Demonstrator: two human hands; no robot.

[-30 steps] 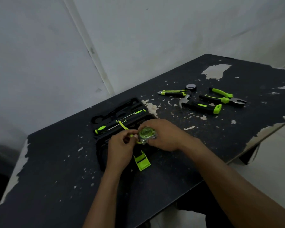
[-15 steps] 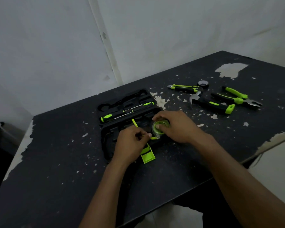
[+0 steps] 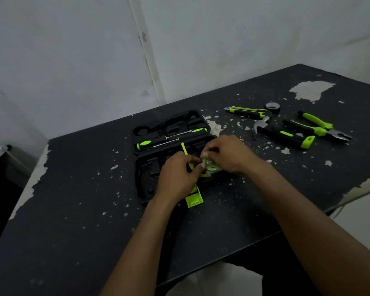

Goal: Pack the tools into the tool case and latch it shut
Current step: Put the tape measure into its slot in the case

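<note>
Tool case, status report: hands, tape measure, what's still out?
Both hands, left and right, on tape measure over open tool case. Hammer, pliers unpacked. Nothing blocking.

Two bare forearms and hands (image 3: pixel 201 165), sleeveless to the frame edge, short pale fingernails.

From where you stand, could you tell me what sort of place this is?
Probably a bare utility or storage room: a worn black table with peeling paint, plain whitewashed walls, and hand tools like the hammer laid out beside an open tool case.
</note>
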